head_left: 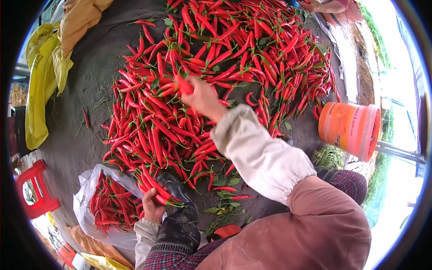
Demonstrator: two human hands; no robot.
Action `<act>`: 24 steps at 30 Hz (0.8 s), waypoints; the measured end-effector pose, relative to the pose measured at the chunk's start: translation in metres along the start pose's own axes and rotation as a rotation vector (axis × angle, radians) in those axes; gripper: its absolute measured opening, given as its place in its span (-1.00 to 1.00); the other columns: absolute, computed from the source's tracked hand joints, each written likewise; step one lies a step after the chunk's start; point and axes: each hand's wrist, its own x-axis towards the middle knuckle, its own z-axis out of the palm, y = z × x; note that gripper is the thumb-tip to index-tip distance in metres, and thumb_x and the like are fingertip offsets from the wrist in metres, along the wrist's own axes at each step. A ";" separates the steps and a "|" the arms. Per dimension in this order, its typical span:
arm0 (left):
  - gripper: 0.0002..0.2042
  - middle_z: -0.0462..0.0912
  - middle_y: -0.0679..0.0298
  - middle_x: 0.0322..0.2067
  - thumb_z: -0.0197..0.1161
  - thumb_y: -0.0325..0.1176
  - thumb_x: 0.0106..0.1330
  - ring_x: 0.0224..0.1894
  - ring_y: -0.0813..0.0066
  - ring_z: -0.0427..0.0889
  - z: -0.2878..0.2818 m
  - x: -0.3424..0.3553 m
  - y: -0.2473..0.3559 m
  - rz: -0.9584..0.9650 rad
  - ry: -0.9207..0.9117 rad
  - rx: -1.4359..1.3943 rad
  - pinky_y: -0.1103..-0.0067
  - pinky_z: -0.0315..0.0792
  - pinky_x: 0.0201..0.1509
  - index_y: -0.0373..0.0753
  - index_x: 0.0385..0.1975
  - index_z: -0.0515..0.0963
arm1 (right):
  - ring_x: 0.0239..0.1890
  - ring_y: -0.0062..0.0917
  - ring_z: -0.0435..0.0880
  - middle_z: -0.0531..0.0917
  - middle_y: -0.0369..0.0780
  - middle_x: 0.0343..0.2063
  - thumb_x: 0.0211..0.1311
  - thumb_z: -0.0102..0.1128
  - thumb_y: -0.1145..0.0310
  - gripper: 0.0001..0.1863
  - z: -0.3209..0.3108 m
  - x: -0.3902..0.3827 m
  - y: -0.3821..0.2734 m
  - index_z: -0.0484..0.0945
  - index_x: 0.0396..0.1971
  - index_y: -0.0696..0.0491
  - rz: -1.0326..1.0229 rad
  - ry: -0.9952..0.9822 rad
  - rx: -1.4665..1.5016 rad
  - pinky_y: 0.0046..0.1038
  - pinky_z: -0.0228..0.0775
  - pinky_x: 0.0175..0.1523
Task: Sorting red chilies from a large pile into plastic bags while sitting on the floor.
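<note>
A big heap of long red chili peppers (157, 130) with green stems covers the dark ground before me. Low on the left, my left hand (153, 208) is closed around a bunch of several chili peppers (155, 186), close to my boot. My right hand (202, 98) reaches over the middle of the heap, its fingers closed on a red chili pepper (183, 84); whether it has more than one I cannot tell. Beside my left hand stands an open whitish plastic bag (83, 198) partly filled with smaller, darker red chili peppers (112, 200).
An orange bucket (344, 128) lies tilted at the right, near some pale green stalks (328, 156). A red plastic stool (40, 191) and yellow sacks (38, 90) are at the left. Loose leaves (225, 208) lie near my feet. Another person's hand (310, 6) shows at the far right.
</note>
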 end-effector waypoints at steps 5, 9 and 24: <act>-0.58 0.55 0.20 -0.27 0.27 -0.38 0.10 -0.19 0.25 0.55 0.000 -0.004 0.004 0.013 -0.034 0.021 0.25 0.46 -0.03 -0.22 -0.01 0.39 | -0.30 -0.41 0.62 0.65 -0.16 -0.36 -0.12 0.30 0.32 -0.49 -0.022 -0.091 -0.009 0.55 -0.05 0.11 0.271 -0.375 0.473 -0.41 0.44 -0.07; -0.58 0.55 0.20 -0.27 0.27 -0.37 0.10 -0.19 0.24 0.56 -0.008 -0.005 0.004 0.016 -0.003 0.034 0.24 0.47 -0.03 -0.22 0.00 0.40 | -0.28 -0.63 0.51 0.60 -0.33 -0.34 -0.11 0.29 0.38 -0.53 -0.071 -0.105 -0.004 0.56 -0.09 0.16 0.476 -0.450 0.595 -0.54 0.39 -0.10; -0.59 0.59 0.19 -0.26 0.25 -0.40 0.11 -0.20 0.23 0.59 -0.005 -0.001 -0.002 -0.014 0.050 0.029 0.23 0.50 -0.04 -0.22 0.00 0.40 | -0.24 -0.37 0.59 0.56 -0.23 -0.43 0.09 0.08 0.35 -0.90 -0.114 0.052 0.089 0.58 -0.43 -0.02 -0.435 -0.130 -1.071 -0.24 0.44 -0.23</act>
